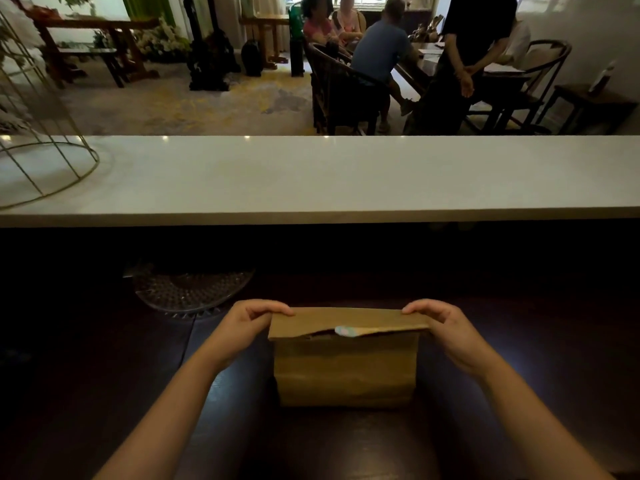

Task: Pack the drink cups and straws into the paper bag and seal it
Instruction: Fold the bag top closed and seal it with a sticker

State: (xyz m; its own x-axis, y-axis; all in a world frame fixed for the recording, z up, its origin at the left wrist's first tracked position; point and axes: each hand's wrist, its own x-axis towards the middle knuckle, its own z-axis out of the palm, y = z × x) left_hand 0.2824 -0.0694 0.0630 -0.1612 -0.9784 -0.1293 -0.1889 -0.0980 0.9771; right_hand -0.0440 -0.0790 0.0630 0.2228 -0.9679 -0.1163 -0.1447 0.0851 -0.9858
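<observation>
A brown paper bag (346, 368) stands upright on the dark wooden counter (104, 358) in front of me. Its top is folded over toward me into a flat flap. A pale sticker (345, 330) sits at the middle of the flap's lower edge. My left hand (242, 327) pinches the flap's left end. My right hand (446, 327) pinches its right end. Cups and straws are hidden; the bag's inside cannot be seen.
A clear patterned glass plate (190, 289) lies behind and left of the bag. A raised white ledge (346, 178) runs across beyond the counter, with a gold wire cage (41, 157) at its left. Several people sit and stand around a table (433, 64) in the far room.
</observation>
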